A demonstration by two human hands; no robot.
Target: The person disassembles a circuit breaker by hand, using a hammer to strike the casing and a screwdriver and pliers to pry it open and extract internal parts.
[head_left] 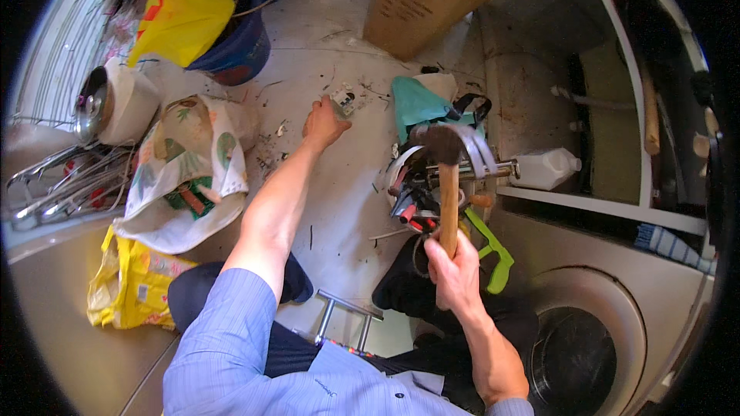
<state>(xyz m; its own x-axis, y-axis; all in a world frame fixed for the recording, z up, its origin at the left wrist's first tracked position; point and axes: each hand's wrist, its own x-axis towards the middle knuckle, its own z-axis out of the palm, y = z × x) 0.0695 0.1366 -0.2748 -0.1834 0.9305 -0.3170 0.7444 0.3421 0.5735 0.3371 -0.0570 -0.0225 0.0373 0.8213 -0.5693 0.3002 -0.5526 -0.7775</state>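
Observation:
My right hand (455,270) grips a claw hammer (449,192) by its wooden handle, its dark head raised over the tool pile. Out on the floor, my left hand (324,125) is closed at the edge of a small grey-white piece with dark spots (344,102), seemingly holding it down; its exact kind is too small to tell. Loose crumbs and fragments (281,131) lie scattered around that hand. Behind the hammer sits a white bucket (399,166) of tools, including red-and-black handled ones, partly hidden by the hammer.
Left are a leaf-print bag (185,177), a yellow bag (131,285), metal racks (69,181) and a blue bucket (243,54). A cardboard box (416,8) stands ahead. Right are a teal bag (412,108), white jug (543,169), green-handled tool (493,250) and washing machine (628,308).

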